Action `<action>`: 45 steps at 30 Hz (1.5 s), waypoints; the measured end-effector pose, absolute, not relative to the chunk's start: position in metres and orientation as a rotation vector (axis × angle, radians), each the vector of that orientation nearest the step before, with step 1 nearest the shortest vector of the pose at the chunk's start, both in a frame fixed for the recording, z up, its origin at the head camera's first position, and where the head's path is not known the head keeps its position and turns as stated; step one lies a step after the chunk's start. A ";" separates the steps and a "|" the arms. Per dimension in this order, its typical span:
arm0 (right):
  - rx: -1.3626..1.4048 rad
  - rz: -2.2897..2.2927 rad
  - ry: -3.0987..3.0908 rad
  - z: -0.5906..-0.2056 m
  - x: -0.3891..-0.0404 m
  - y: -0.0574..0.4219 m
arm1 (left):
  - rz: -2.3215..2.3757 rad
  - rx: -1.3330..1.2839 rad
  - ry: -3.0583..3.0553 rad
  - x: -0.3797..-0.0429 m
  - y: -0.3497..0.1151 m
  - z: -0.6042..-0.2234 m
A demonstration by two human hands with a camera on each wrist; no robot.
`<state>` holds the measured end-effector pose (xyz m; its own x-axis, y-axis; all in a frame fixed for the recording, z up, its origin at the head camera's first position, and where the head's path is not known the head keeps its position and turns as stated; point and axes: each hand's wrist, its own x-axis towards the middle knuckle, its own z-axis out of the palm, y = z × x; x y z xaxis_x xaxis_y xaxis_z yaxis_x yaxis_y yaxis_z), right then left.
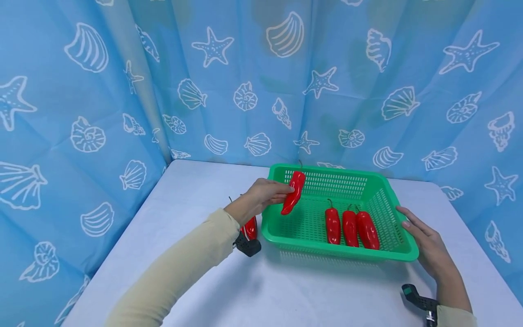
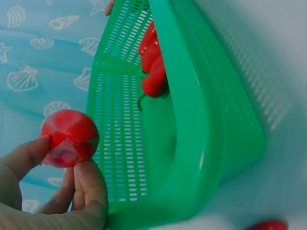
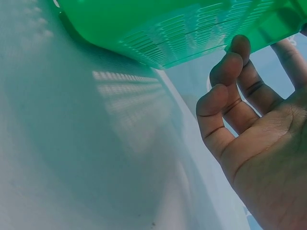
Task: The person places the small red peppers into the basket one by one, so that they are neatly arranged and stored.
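Note:
My left hand (image 1: 267, 194) pinches a glossy red chili pepper (image 1: 295, 193) between thumb and fingers, over the left end of a green plastic basket (image 1: 335, 252). Its stem points up in the head view; from the left wrist its rounded end (image 2: 69, 139) faces the camera. Inside the basket, to the right, lie three red peppers (image 1: 350, 228) side by side. My right hand (image 1: 426, 243) holds the basket's right rim, thumb at the edge. Its other fingers (image 3: 227, 68) curl beside the outer wall in the right wrist view.
More red peppers (image 1: 250, 228) lie on the white table (image 1: 196, 190) left of the basket, partly hidden by my left wrist. A blue curtain (image 1: 253, 81) with white shell prints hangs behind the table and along its left side.

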<state>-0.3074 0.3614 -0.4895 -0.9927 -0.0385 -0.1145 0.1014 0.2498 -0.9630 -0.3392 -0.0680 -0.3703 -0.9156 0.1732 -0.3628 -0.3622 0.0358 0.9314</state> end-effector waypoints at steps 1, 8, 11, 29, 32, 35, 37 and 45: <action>0.060 -1.847 2.397 -0.489 -0.307 0.361 | 1.932 -0.200 1.949 -0.339 -0.066 -0.370; 0.024 -1.833 2.442 -0.488 -0.306 0.368 | 1.983 -0.315 1.945 -0.348 -0.046 -0.372; 0.033 -1.817 2.437 -0.490 -0.306 0.366 | 2.013 -0.345 1.926 -0.353 -0.039 -0.376; 0.001 -1.933 2.350 -0.493 -0.306 0.363 | 1.891 -0.507 2.020 -0.346 -0.006 -0.392; 0.008 -1.915 2.356 -0.494 -0.307 0.363 | 1.853 -0.522 2.028 -0.346 -0.004 -0.393; 0.027 -1.859 2.400 -0.495 -0.308 0.363 | 1.839 -0.538 2.017 -0.346 -0.002 -0.394; 0.030 -1.830 2.420 -0.495 -0.308 0.362 | 1.822 -0.547 2.013 -0.347 -0.003 -0.396; 0.018 -1.907 2.356 -0.494 -0.307 0.363 | 1.795 -0.518 1.979 -0.349 -0.003 -0.400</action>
<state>-0.3069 0.3633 -0.4940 -0.9939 -0.0598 -0.0930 0.0785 0.2106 -0.9744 -0.3495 -0.0031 -0.4004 -0.8438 0.0039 -0.5366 -0.5337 0.0984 0.8399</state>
